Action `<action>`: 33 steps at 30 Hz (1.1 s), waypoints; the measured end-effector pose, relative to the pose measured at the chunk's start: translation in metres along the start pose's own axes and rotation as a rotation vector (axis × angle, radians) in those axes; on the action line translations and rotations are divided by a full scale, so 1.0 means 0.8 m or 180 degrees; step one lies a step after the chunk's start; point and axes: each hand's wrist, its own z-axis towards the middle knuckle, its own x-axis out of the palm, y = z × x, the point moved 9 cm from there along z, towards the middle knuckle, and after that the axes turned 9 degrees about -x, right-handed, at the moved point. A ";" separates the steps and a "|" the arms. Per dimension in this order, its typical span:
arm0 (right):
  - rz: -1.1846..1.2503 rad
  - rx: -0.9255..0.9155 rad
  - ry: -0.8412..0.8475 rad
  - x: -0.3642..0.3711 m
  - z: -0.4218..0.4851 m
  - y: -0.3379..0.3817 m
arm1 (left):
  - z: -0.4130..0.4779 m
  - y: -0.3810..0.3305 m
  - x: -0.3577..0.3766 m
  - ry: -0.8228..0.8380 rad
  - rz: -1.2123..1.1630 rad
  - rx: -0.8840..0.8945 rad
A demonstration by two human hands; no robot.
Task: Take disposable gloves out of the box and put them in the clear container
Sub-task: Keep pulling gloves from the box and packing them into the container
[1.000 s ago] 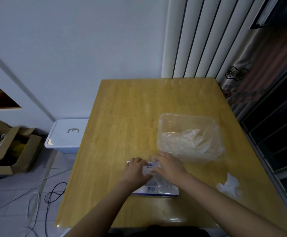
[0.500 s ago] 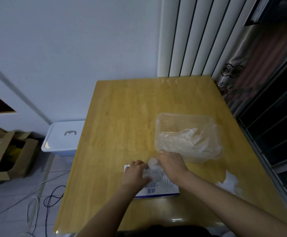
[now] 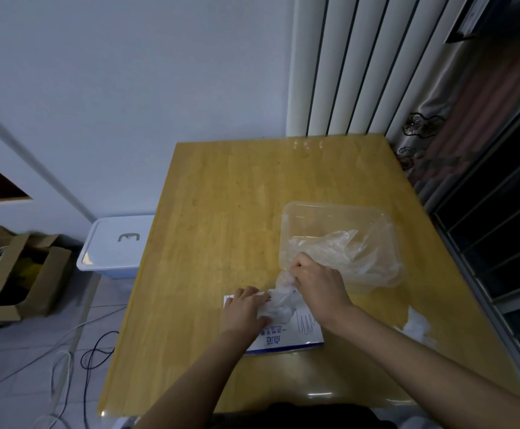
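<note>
Head view: the right hand (image 3: 317,286), fingers closed round a glove bunch (image 3: 279,300), has drawn it up from the box (image 3: 286,339) toward the clear container (image 3: 336,212), while the left hand (image 3: 243,308), fingers curled, apparently steadies the box, so transfer is near.

Only the person's hands, forearms and a strip of clothing show. The left hand (image 3: 242,311) and the right hand (image 3: 317,286) are both bare, with the knuckles and finger joints plain to see; the nails are too small to make out. A bare left forearm (image 3: 197,371) and a bare right forearm (image 3: 407,354) run uncovered from the wrists to the bottom of the view, the right one showing at greater length. Behind the hands, between the two forearms, lies a black matte fabric garment (image 3: 302,414) with a soft, rounded outline. It is too dark to show any seams or print.
</note>
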 end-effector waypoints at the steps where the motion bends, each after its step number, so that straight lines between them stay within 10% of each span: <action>1: -0.0032 -0.0008 -0.0008 0.000 -0.002 0.000 | -0.001 0.000 0.000 0.0004 0.0035 -0.0015; 9: -0.0186 -0.0309 -0.1374 -0.147 0.017 0.014 | -0.001 -0.003 0.004 0.0142 0.0082 -0.0056; 20: 0.1732 0.0514 -0.0811 -0.092 0.022 -0.046 | -0.004 -0.045 -0.082 0.0857 -0.2674 0.0479; 33: 0.2318 0.0692 -0.0508 -0.056 0.011 -0.068 | 0.002 -0.066 -0.151 0.0207 -0.3173 0.0385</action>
